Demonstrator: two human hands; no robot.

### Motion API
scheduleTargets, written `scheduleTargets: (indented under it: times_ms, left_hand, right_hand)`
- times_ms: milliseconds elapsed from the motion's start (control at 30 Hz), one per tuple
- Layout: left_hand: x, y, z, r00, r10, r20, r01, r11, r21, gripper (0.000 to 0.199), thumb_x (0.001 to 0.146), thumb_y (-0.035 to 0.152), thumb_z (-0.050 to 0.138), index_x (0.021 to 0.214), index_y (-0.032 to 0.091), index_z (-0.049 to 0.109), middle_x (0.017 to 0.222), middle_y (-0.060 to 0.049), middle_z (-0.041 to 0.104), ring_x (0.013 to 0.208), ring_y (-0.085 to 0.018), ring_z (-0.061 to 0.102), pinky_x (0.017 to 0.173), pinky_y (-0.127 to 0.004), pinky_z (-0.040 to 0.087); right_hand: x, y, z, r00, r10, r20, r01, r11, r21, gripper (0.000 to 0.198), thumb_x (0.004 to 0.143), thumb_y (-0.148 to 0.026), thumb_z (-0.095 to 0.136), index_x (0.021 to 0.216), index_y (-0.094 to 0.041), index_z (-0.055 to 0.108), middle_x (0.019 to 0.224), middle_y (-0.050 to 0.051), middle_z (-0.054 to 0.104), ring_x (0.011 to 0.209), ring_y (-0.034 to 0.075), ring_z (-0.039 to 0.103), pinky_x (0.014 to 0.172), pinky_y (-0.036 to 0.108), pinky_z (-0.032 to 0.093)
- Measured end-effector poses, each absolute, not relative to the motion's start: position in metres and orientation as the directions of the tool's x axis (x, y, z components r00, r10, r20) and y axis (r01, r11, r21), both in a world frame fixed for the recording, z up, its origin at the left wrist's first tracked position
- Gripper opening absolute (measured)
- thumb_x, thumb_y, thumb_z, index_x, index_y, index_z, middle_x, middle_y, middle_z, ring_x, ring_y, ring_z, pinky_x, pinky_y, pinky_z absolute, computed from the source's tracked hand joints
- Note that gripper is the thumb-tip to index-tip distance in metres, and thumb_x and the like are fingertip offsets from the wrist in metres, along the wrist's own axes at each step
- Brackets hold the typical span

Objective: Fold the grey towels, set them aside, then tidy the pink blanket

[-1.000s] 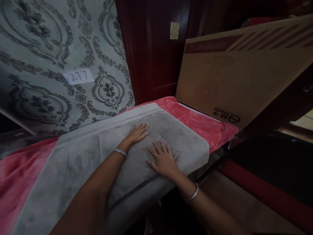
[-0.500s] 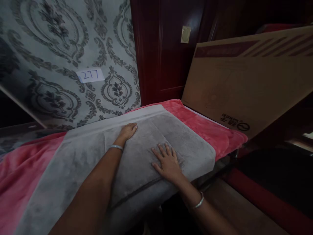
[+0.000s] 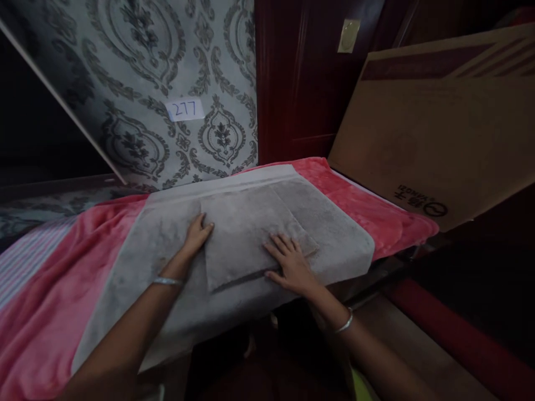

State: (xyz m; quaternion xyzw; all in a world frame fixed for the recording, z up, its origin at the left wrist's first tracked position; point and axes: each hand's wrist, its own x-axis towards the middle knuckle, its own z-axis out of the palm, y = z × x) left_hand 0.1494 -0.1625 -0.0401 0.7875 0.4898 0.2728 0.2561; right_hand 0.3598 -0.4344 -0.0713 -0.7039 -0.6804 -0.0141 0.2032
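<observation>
Cardboard box: in the head view, it leans at the right, with its printing upside down; the right side is cut off by the border, and I cannot see what is inside.
Grey folded piece: it lies flat on the wider grey cloth; I cannot tell if these 2 are joined.
Left hand: it rests at the left edge of the folded piece, thumb apart, grip wide, not closed on anything.
Right hand: it lies with fingers spread over the near right corner, grip wide also.
Pink blanket: it shows on both sides of the grey cloth; its middle is covered.
Striped cloth: only a part appears at the left border.
Paper: on the wall, it reads 277.
Support: under the blanket, too dark to make out.
</observation>
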Motion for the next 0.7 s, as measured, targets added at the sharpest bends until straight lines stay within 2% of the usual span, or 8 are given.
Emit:
scheduleTargets:
  times_ms: [100, 167, 233, 333, 400, 533, 633, 700]
  left_hand:
    - [0.127, -0.206, -0.046, 0.260, 0.963, 0.066, 0.267, -0.137, 0.954, 0.061, 0.090, 0.030, 0.056, 0.150, 0.022, 0.049, 0.148, -0.012, 0.060, 0.139, -0.028, 0.054, 0.116, -0.043, 0.047]
    - [0.120, -0.237, -0.046, 0.267, 0.960, -0.086, 0.067, 0.071, 0.995, 0.058, 0.084, 0.030, 0.062, 0.141, 0.021, 0.056, 0.137, -0.011, 0.068, 0.130, -0.029, 0.062, 0.110, -0.044, 0.052]
    - [0.116, -0.266, -0.046, 0.322, 0.925, -0.202, -0.058, 0.233, 0.971, 0.052, 0.077, 0.028, 0.069, 0.127, 0.018, 0.064, 0.125, -0.010, 0.073, 0.122, -0.029, 0.067, 0.106, -0.043, 0.055]
    - [0.115, -0.295, -0.047, 0.398, 0.855, -0.333, -0.096, 0.399, 0.912, 0.034, 0.074, 0.028, 0.071, 0.107, 0.018, 0.069, 0.115, -0.008, 0.077, 0.119, -0.030, 0.068, 0.103, -0.043, 0.058]
    - [0.117, -0.304, -0.049, 0.402, 0.824, -0.399, -0.067, 0.461, 0.885, 0.028, 0.077, 0.028, 0.069, 0.104, 0.020, 0.068, 0.117, -0.007, 0.076, 0.121, -0.031, 0.067, 0.102, -0.046, 0.059]
    - [0.122, -0.308, -0.051, 0.394, 0.829, -0.396, -0.086, 0.462, 0.883, 0.034, 0.080, 0.026, 0.067, 0.114, 0.021, 0.065, 0.130, -0.007, 0.072, 0.125, -0.031, 0.065, 0.103, -0.050, 0.059]
    - [0.128, -0.308, -0.046, 0.416, 0.822, -0.389, -0.095, 0.465, 0.880, 0.040, 0.081, 0.028, 0.065, 0.120, 0.021, 0.062, 0.133, -0.008, 0.070, 0.124, -0.032, 0.066, 0.102, -0.052, 0.059]
    - [0.130, -0.310, -0.039, 0.422, 0.841, -0.339, -0.055, 0.396, 0.916, 0.040, 0.083, 0.031, 0.061, 0.122, 0.021, 0.061, 0.128, -0.009, 0.072, 0.118, -0.032, 0.069, 0.100, -0.054, 0.060]
  right_hand:
    - [0.352, -0.443, -0.069, 0.013, 0.964, 0.267, 0.966, 0.057, -0.252, 0.077, 0.090, -0.044, 0.068, 0.160, -0.025, 0.041, 0.168, 0.013, 0.032, 0.155, 0.037, 0.024, 0.124, 0.061, 0.021]
    - [0.350, -0.444, -0.067, 0.019, 0.966, 0.258, 0.966, 0.049, -0.253, 0.075, 0.092, -0.038, 0.065, 0.161, -0.025, 0.038, 0.167, 0.012, 0.034, 0.155, 0.036, 0.026, 0.124, 0.061, 0.022]
    - [0.351, -0.441, -0.065, 0.006, 0.968, 0.251, 0.966, 0.059, -0.251, 0.074, 0.093, -0.034, 0.064, 0.162, -0.028, 0.037, 0.166, 0.012, 0.037, 0.155, 0.036, 0.026, 0.123, 0.061, 0.024]
    - [0.353, -0.437, -0.062, -0.024, 0.972, 0.235, 0.970, 0.080, -0.228, 0.072, 0.094, -0.026, 0.062, 0.162, -0.028, 0.037, 0.165, 0.013, 0.039, 0.154, 0.038, 0.028, 0.122, 0.061, 0.026]
    - [0.354, -0.436, -0.060, -0.044, 0.974, 0.223, 0.973, 0.093, -0.213, 0.070, 0.095, -0.018, 0.057, 0.162, -0.028, 0.038, 0.164, 0.012, 0.040, 0.153, 0.038, 0.030, 0.122, 0.059, 0.028]
    - [0.355, -0.435, -0.058, -0.071, 0.972, 0.224, 0.972, 0.117, -0.202, 0.072, 0.095, -0.004, 0.043, 0.161, -0.033, 0.038, 0.163, 0.009, 0.042, 0.152, 0.036, 0.034, 0.121, 0.058, 0.031]
    - [0.356, -0.430, -0.050, -0.083, 0.972, 0.221, 0.973, 0.127, -0.194, 0.070, 0.094, -0.002, 0.038, 0.159, -0.028, 0.043, 0.157, 0.010, 0.051, 0.146, 0.031, 0.044, 0.119, 0.052, 0.038]
    - [0.357, -0.426, -0.040, -0.073, 0.969, 0.237, 0.965, 0.129, -0.229, 0.066, 0.094, -0.003, 0.037, 0.156, -0.024, 0.047, 0.149, 0.011, 0.058, 0.138, 0.028, 0.053, 0.113, 0.045, 0.045]
